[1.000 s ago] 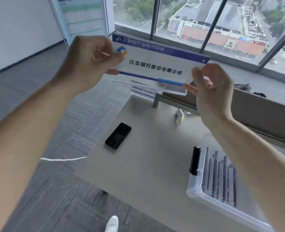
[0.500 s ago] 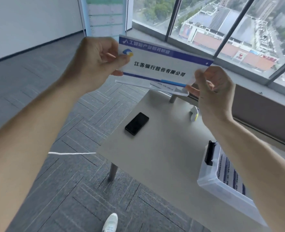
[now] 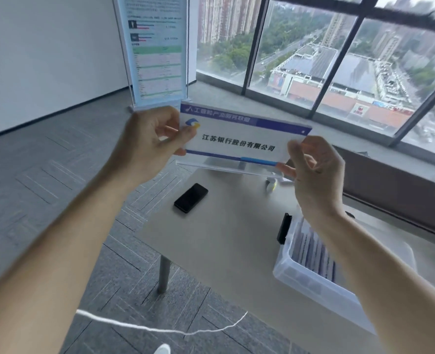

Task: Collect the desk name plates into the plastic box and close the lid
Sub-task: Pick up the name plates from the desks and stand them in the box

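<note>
I hold a clear acrylic desk name plate (image 3: 239,139) up in the air above the table, its white-and-blue card with black characters facing me. My left hand (image 3: 150,141) pinches its left end. My right hand (image 3: 313,172) pinches its lower right corner. Below and to the right, a clear plastic box (image 3: 310,279) stands open on the table with several name plates packed upright inside. A black latch (image 3: 284,228) sits on the box's near-left end. My right forearm covers part of the box.
A black phone (image 3: 190,198) lies on the grey table (image 3: 226,241). A small white-and-yellow object (image 3: 271,186) sits behind it. A tall standing poster (image 3: 157,49) is on the floor at the back. A white cable (image 3: 160,328) crosses the carpet, near a white shoe (image 3: 162,350). Windows run along the right.
The view has swung left and tilted up, so the table and box sit further right. Both hands keep the same hold on the name plate, which stays raised.
</note>
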